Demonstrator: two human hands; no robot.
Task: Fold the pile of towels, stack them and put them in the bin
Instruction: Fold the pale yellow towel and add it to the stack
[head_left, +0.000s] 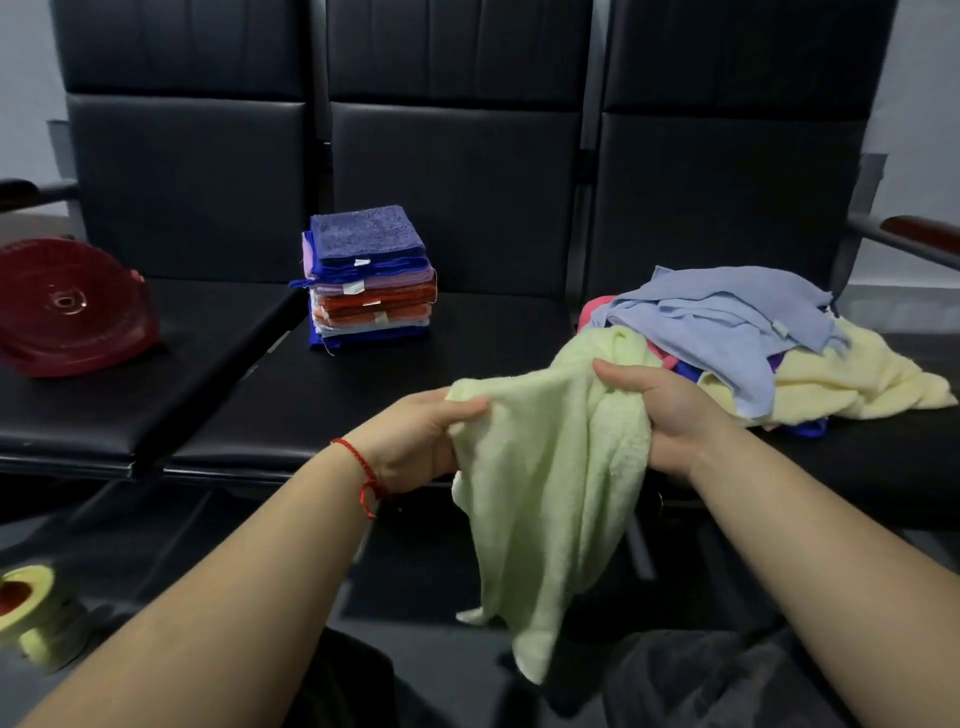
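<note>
Pale green towel (545, 467), soft and light, held bunched in front of the seat's front edge.

Limp terry with no stiffness, so it looks best taken by two adjacent corners and shaken flat; the left hand (415, 441) pinches one top edge and the right hand (660, 410) clutches a gathered fold, rest hanging rumpled. Unfolded pile (753, 343) lies on the right seat, folded stack (369, 280) mid-bench, red bin (67, 312) on the left seat.

On the bench (363, 384) a stack of folded towels (369, 275) sits at the far middle, with a bin (67, 312) lying tipped on its side to the left and a loose pile of towels (769, 343) to the right. Nearer, between stack and pile, both hands (415, 441) hold one towel (550, 478), which hangs down past the bench's near edge.
</note>
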